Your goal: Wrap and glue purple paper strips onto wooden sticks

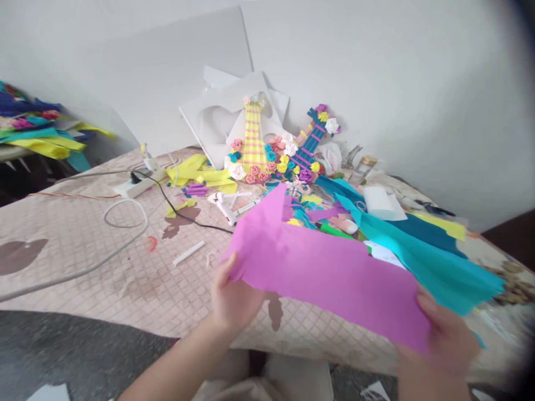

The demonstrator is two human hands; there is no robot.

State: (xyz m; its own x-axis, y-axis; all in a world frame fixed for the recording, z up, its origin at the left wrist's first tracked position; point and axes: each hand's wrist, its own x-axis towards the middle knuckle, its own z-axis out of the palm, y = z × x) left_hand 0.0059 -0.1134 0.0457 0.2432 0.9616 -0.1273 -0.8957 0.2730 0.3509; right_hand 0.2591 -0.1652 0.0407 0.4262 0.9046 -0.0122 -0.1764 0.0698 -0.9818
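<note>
A wide strip of purple crepe paper [330, 267] stretches between my two hands above the near part of the table. My left hand [236, 295] pinches its left end, thumb on top, where the paper folds and a corner stands up. The right end is gripped by my right hand [449, 328], which is somewhat blurred, with its thumb over the paper. Just beyond the sheet lie a white glue gun [225, 206] and several small paper scraps, partly hidden behind it.
Two paper-flower-trimmed guitar shapes, one yellow [253, 139] and one blue [309, 147], lean at the back. Turquoise crepe paper [422, 250] and a white roll [380, 203] lie right. A power strip [140, 184], cables and a white stick [189, 253] are left.
</note>
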